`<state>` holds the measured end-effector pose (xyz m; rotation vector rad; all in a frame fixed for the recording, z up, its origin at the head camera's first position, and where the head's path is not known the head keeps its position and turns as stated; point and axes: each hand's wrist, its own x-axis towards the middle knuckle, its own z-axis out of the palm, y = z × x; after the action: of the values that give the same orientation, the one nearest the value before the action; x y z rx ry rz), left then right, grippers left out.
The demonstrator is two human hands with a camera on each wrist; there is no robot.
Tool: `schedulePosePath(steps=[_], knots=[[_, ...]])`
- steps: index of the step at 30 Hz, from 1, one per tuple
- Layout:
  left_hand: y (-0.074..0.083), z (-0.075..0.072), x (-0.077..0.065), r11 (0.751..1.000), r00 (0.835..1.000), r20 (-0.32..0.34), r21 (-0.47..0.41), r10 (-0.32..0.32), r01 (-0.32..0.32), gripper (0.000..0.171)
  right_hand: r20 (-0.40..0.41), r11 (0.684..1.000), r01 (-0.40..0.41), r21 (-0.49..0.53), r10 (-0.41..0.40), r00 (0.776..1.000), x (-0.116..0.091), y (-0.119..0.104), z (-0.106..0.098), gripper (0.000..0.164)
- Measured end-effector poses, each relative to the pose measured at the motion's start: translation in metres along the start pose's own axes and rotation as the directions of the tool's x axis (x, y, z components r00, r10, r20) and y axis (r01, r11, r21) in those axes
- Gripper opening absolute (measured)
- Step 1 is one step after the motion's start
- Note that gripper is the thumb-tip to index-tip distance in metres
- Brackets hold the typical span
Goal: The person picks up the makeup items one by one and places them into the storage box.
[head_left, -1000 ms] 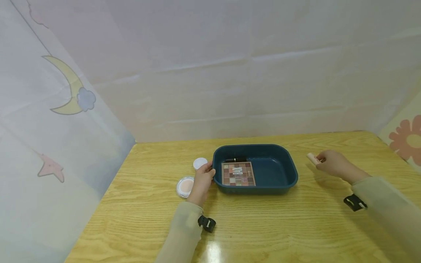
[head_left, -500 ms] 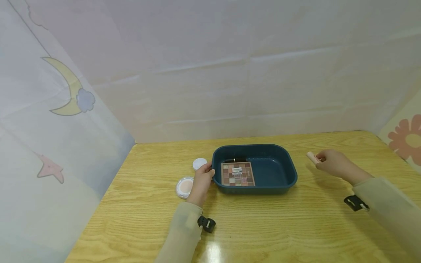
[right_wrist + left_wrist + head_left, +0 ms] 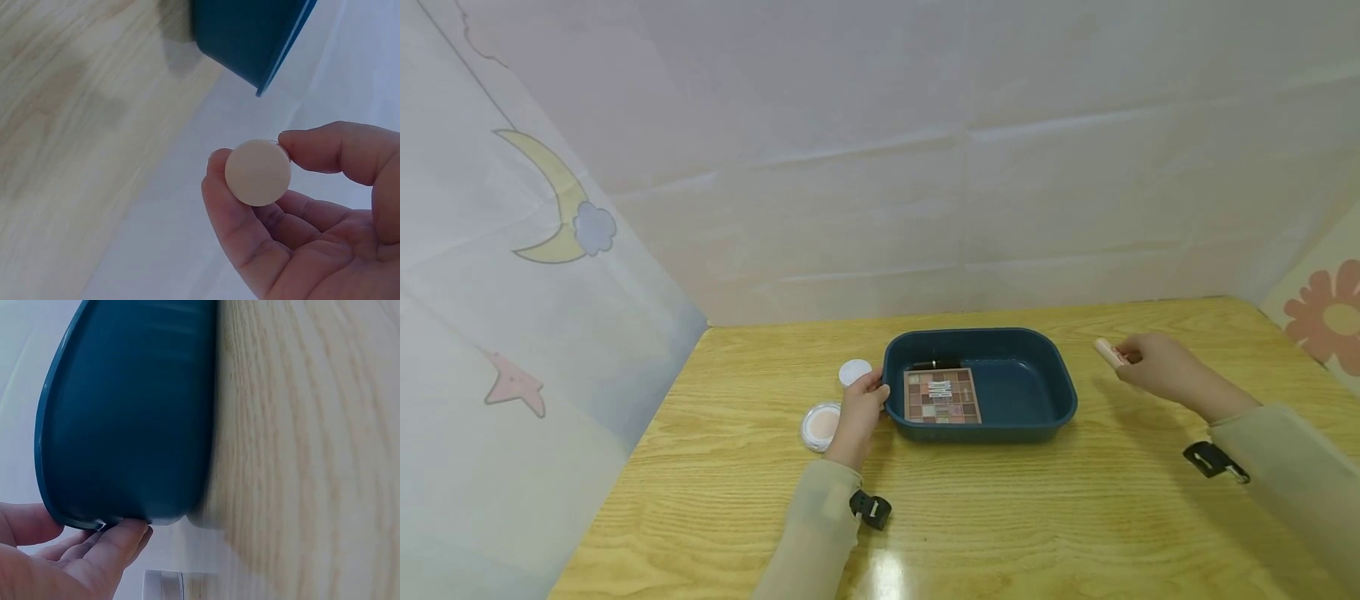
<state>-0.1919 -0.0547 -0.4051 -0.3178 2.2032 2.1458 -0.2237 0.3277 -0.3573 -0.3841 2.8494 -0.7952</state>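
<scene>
A dark teal rectangular basin [image 3: 1022, 433] stands on the table. My left hand [image 3: 859, 412] grips its left end, the thumb at the rim and the fingers [image 3: 119, 547] against the outer wall. Inside the basin, an eyeshadow palette [image 3: 942, 397] lies at the left, with a dark slim tube [image 3: 936, 364] behind it. To the right of the basin, my right hand [image 3: 1165, 371] pinches a small beige cylindrical cosmetic tube [image 3: 1109, 353] between thumb and fingers, above the table. The right wrist view shows the tube's round flat end [image 3: 257, 172] facing the camera.
Left of the basin lie a round clear-rimmed compact [image 3: 822, 427], partly behind my left hand, and a white round lid-like piece [image 3: 854, 372]. The wooden table [image 3: 985, 525] ends at a pale cloth backdrop [image 3: 970, 208] behind and at the sides.
My right hand has risen slightly with the beige tube, which has shifted a little up and left. The left hand and basin stay nearly where they were.
</scene>
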Motion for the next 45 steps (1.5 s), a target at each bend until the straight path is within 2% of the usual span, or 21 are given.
schedulePosePath(steps=[9, 21, 45], knots=[[0.003, -0.001, -0.002, 1.0, 1.0, 0.012, -0.017, -0.005, 0.006, 0.042, -0.007, 0.999, 0.034, -0.004, -0.034, 0.999, -0.001, -0.019, -0.007, 0.044], [0.002, -0.001, -0.001, 1.0, 1.0, 0.002, -0.019, -0.013, 0.013, 0.041, -0.018, 0.998, 0.062, 0.025, -0.062, 0.998, 0.001, -0.039, -0.006, 0.043], [0.002, -0.001, -0.003, 1.0, 1.0, 0.012, -0.026, 0.004, -0.004, 0.041, 0.009, 0.996, 0.064, 0.065, -0.064, 0.998, 0.005, -0.059, -0.007, 0.044]])
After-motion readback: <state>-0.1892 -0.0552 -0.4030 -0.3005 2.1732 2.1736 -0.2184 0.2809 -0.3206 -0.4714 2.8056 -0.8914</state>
